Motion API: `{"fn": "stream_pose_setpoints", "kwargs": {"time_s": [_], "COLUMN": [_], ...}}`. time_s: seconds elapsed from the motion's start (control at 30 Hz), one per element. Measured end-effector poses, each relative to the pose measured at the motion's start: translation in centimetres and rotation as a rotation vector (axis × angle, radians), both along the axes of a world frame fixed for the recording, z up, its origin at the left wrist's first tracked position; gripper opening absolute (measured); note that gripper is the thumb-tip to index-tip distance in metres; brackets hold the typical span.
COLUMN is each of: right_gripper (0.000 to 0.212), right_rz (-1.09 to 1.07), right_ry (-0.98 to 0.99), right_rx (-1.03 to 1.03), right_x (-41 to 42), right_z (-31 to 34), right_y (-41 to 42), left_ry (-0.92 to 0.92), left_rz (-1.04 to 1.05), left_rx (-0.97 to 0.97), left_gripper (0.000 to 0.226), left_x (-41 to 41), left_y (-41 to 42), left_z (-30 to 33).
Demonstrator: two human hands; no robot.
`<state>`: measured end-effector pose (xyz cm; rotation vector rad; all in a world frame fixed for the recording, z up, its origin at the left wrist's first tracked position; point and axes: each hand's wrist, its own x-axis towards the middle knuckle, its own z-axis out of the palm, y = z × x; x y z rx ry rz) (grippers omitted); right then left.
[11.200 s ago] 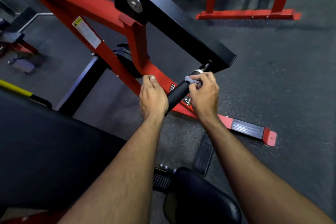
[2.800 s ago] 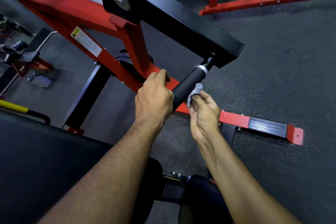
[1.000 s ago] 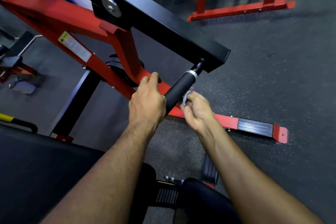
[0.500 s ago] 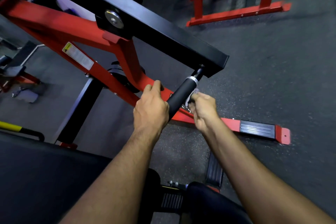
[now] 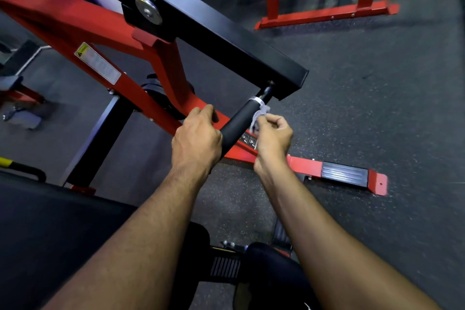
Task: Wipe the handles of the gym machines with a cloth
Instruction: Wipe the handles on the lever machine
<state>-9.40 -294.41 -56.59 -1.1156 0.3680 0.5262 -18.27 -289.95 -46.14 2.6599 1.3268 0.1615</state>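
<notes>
The left hand [image 5: 196,141] has its fingers wrapped round the near end of the black handle [image 5: 239,124]. At its 3 o'clock, the right hand [image 5: 273,137] pinches a small grey cloth [image 5: 260,114], seemingly touching the handle's far end, under the black bar [image 5: 226,30].

A matt black, smooth rubber-like handle grip [image 5: 239,123] ends in a shiny metal collar [image 5: 256,100]. A small, thin grey cloth [image 5: 260,114] looks soft and crumpled. The machine frame [image 5: 75,22] is glossy red painted metal; its arm [image 5: 226,30] is satin black metal. The floor [image 5: 377,108] is rough, speckled dark rubber.
</notes>
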Motion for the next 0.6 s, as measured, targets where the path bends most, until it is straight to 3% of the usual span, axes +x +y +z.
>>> {"fn": "stream_pose_setpoints", "kwargs": {"time_s": [0.17,0.23,0.37,0.47,0.6], "right_gripper": [0.007,0.017,0.021,0.022,0.015], "right_rz": [0.242,0.318,0.142,0.061,0.105], "right_ry": [-0.133,-0.129,0.017,-0.051,-0.09], "right_rx": [0.061,0.095,0.101,-0.043,-0.081], "right_x": [-6.2,-6.5,-1.1,1.6,-0.8], "right_z": [0.2,0.4,0.1,0.2,0.2], "right_y": [-2.5,-3.5,-2.8,-1.1,-0.5], "left_ry": [0.006,0.011,0.006,0.013,0.006], "left_rz": [-0.006,0.001,0.016,0.017,0.013], "left_rx": [0.02,0.025,0.01,0.006,0.017], "left_gripper": [0.027,0.026,0.026,0.027,0.029], "left_x": [0.1,0.1,0.0,0.1,0.1], "left_y": [0.0,0.0,0.0,0.0,0.1], "left_z": [-0.1,-0.1,-0.1,-0.3,-0.3]}}
